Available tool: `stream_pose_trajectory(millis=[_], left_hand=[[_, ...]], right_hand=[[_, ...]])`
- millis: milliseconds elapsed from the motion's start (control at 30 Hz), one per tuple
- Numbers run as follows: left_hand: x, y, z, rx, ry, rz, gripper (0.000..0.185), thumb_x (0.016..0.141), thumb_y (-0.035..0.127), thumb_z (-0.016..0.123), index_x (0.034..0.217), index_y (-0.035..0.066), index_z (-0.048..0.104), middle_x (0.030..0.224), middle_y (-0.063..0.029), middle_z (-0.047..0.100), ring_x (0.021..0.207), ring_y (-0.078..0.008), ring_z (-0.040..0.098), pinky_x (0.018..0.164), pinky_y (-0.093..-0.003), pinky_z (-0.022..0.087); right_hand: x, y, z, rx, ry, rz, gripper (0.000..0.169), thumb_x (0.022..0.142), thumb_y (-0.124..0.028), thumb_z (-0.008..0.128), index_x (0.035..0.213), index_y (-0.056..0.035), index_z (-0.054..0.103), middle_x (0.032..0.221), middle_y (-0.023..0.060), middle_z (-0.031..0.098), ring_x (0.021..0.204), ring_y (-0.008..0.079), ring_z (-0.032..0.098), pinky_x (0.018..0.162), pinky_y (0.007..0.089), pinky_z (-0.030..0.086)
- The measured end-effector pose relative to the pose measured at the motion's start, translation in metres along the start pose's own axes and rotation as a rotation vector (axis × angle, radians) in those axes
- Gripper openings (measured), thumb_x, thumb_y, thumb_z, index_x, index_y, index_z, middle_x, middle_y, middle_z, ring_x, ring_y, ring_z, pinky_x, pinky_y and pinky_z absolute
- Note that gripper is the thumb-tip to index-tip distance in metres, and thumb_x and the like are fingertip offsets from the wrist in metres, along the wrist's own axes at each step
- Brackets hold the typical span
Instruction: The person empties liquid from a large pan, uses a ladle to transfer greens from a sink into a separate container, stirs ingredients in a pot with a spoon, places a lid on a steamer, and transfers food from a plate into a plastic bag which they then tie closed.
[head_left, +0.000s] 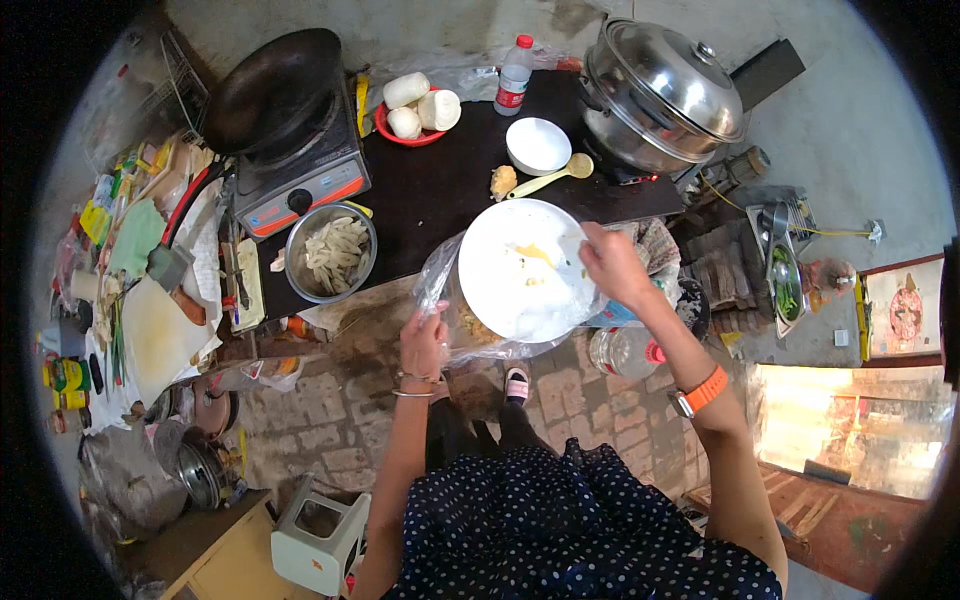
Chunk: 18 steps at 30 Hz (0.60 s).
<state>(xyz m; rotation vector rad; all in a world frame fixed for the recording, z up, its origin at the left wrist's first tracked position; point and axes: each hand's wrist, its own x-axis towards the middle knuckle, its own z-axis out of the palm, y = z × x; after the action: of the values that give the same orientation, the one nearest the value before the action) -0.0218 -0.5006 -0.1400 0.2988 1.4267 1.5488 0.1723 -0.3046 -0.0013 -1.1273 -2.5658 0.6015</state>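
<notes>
In my right hand is the rim of a white plate, tilted so its face shows, with yellow food scraps stuck on it. My left hand grips the edge of a clear plastic bag that spreads under and around the plate. Some yellowish food shows through the bag below the plate's left side. Just beyond the plate, a light-coloured spoon and a lump of yellow food rest on the dark table beside a white bowl.
A steel bowl of pale sliced vegetable stands left on the dark table. Behind it are a wok on a cooker, a red basket of white radish pieces and a bottle. A large steamer stands right.
</notes>
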Motion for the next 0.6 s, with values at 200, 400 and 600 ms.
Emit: stream_pose_trajectory(millis=[200,400,600], left_hand=[[-0.009,0.019,-0.012,-0.313,-0.049,-0.176,0.031,0.090,0.025,0.048,0.115,0.006,0.052,0.057,0.0055,0.040,0.044,-0.0046,0.029,0.039,-0.0193,0.023],[-0.021,-0.003,-0.012,-0.295,-0.014,-0.162,0.026,0.089,0.022,0.047,0.109,0.008,0.056,0.060,0.0055,0.042,0.049,-0.0039,0.032,0.042,-0.0200,0.027],[-0.028,-0.037,-0.022,-0.302,0.059,-0.130,0.019,0.089,0.012,0.046,0.104,0.006,0.054,0.059,0.0050,0.039,0.050,-0.0041,0.034,0.043,-0.0184,0.028]], right_hand=[[-0.001,0.036,0.014,0.646,-0.139,0.416,0.014,0.076,-0.007,0.053,0.077,0.0055,0.059,0.055,0.0069,0.053,0.042,0.0119,0.046,0.040,0.0267,0.038],[0.031,0.037,0.085,0.986,-0.071,0.739,0.016,0.075,-0.005,0.055,0.080,0.0097,0.058,0.060,0.0086,0.053,0.044,0.0134,0.048,0.036,0.0267,0.042],[0.086,0.012,0.183,1.138,0.041,0.931,0.007,0.075,0.002,0.052,0.069,0.0059,0.050,0.055,0.0086,0.046,0.038,0.0147,0.042,0.031,0.0273,0.033]])
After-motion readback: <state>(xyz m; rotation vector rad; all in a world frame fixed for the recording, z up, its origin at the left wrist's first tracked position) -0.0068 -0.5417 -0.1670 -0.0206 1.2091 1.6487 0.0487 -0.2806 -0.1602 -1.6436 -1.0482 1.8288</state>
